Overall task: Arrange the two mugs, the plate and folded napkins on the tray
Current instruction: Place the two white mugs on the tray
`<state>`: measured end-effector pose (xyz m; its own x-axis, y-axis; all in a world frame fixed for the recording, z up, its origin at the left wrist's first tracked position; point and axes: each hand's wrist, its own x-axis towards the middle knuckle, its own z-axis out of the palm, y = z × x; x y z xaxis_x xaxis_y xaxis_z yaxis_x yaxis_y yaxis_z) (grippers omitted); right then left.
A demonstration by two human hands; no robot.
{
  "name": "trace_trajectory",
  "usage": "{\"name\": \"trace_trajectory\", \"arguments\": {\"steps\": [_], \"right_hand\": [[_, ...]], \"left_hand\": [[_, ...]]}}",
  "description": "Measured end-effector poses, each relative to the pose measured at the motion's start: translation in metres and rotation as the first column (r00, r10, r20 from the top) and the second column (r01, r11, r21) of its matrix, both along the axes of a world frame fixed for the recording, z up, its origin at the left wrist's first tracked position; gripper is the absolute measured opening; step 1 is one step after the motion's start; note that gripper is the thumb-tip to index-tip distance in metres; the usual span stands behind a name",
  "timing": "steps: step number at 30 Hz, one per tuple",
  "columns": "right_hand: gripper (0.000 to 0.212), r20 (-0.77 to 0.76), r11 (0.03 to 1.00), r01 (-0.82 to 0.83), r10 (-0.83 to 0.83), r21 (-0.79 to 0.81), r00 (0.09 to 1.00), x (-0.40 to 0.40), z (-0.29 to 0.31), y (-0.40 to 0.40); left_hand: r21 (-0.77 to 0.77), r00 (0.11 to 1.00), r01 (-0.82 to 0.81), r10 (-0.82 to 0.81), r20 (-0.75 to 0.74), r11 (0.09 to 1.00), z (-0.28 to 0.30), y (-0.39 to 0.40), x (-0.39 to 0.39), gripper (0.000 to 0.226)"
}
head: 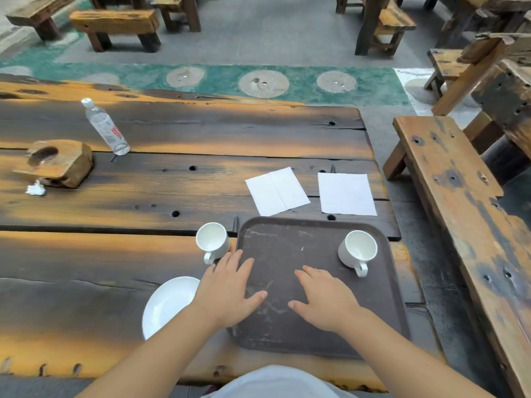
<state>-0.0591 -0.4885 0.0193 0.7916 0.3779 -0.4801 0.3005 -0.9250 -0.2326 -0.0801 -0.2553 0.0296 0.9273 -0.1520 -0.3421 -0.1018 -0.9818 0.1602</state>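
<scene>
Head view of a serving task part-way through. One mug (358, 250) already stood on the tray (290, 242), at its upper right corner, handle toward the viewer. The second mug (213, 241) remained on the table (161, 193), just beside the tray's upper left corner, near the centre of the frame. The plate (168, 304) lay on the table at lower left of the tray, partly hidden by the left forearm. Two napkins, one (277, 191) creased down the middle and the other (346, 193) flat, lay side by side on the table above the tray, apart from its far rim.

The left hand (231, 291) was spread flat, fingers straight, palm down over the tray's left edge; its fingertips lay near the second mug's handle and it held nothing. The right hand (323, 297) was likewise flat and empty, palm down over the middle of the tray. Whether the palms pressed the tray or hovered just above it could not be told.

The step in hand was judged to be a pause between placements. The next move probably called for the left hand to take the near mug by its handle and set it on the tray, leaving room for the plate and napkins
</scene>
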Motion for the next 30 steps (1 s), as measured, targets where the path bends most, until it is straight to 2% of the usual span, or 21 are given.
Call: {"name": "trace_trajectory", "arguments": {"steps": [5,15,23,30], "right_hand": [[0.055,-0.007,1.0,-0.012,0.012,0.025,1.0,0.008,0.008,0.045],[0.047,-0.056,1.0,0.028,-0.027,0.014,0.998,0.038,0.005,0.124],[0.045,-0.086,0.997,0.07,-0.068,0.013,0.994,0.068,-0.008,0.17],[0.032,-0.134,0.99,0.136,-0.133,0.019,0.982,0.092,-0.025,0.195]], "left_hand": [[-0.051,0.998,0.017,-0.014,0.057,0.999,0.009,0.044,0.005,0.066],[-0.117,0.999,-0.035,0.035,-0.002,0.992,0.005,0.12,0.038,0.036],[-0.185,0.999,-0.025,0.017,-0.046,0.982,-0.01,0.155,0.079,0.038],[-0.224,0.989,0.006,-0.038,-0.143,0.975,-0.036,0.168,0.111,0.049]]}}
